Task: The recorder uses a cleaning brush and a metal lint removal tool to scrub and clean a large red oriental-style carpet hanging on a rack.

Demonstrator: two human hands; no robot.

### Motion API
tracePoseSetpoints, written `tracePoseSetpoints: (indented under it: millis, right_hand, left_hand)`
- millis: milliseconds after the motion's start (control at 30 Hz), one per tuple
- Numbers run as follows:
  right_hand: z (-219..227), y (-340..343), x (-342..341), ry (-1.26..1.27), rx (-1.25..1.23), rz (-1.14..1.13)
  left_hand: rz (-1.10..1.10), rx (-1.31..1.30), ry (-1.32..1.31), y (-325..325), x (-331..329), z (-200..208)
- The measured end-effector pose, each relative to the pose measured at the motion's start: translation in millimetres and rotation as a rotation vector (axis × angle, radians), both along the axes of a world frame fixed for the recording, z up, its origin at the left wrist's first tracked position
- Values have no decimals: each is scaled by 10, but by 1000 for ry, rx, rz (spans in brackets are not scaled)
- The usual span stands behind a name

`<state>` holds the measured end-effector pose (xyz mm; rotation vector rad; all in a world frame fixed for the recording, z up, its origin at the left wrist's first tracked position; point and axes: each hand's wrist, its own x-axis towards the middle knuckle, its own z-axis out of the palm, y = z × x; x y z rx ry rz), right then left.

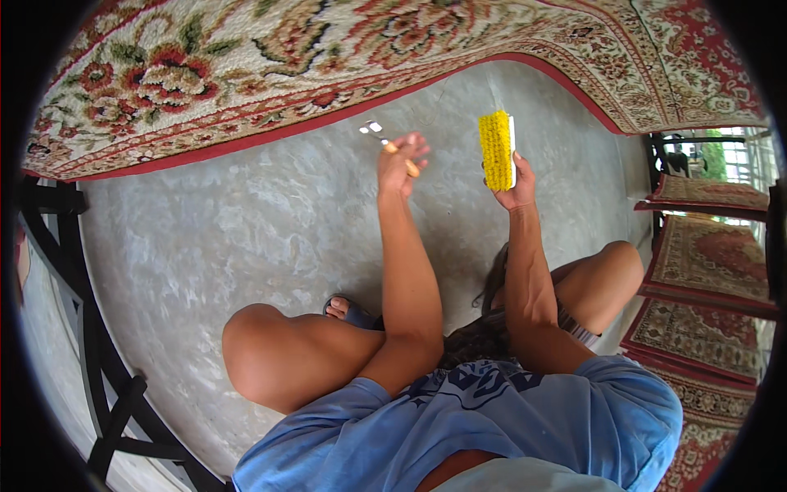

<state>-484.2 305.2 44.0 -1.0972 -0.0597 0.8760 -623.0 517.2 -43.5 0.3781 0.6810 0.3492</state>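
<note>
Black frame: bars (61,199) are seen along the left rim, bent by the lens, with the edge of the floor enclosed beside them.
Hanging carpet: the whole upper side is closed off by a floral carpet (168,82), cream, red and green, edged in red; its lower border is curved round above both hands.
Floor: grey, mottled concrete (221,213) is spread beneath the hands.
Left leg: the knee (262,348) is bent outward, and a dark sandal (358,314) is worn on the foot tucked below the left forearm.
Small tool: a wooden-handled tool (390,147) with a shiny metal head is held aloft, its head pointed up and left, near the carpet's red edge.
Left hand: the handle is held across the left hand (397,168); the fingers are loosely curled and blurred.
Brush: a yellow-bristled brush (496,152) is held upright, white back turned right, bristles turned left.
Right hand: the brush's lower part is gripped between thumb and fingers of the right hand (520,184), the fingers partly hidden.
Rugs: patterned red rugs (711,256) are hung in tiers beyond the right knee (613,266).
</note>
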Motion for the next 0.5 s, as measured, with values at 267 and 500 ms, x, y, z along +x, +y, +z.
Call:
tracePoseSetpoints:
  millis: [267,500]
  right_hand:
    - [212,316,-157,-58,-254,171]
    - [240,635,-288,-139,-401,226]
  left_hand:
    - [-207,-190,-336,-437,237,272]
    - [-36,74,-33,-258,331,-42]
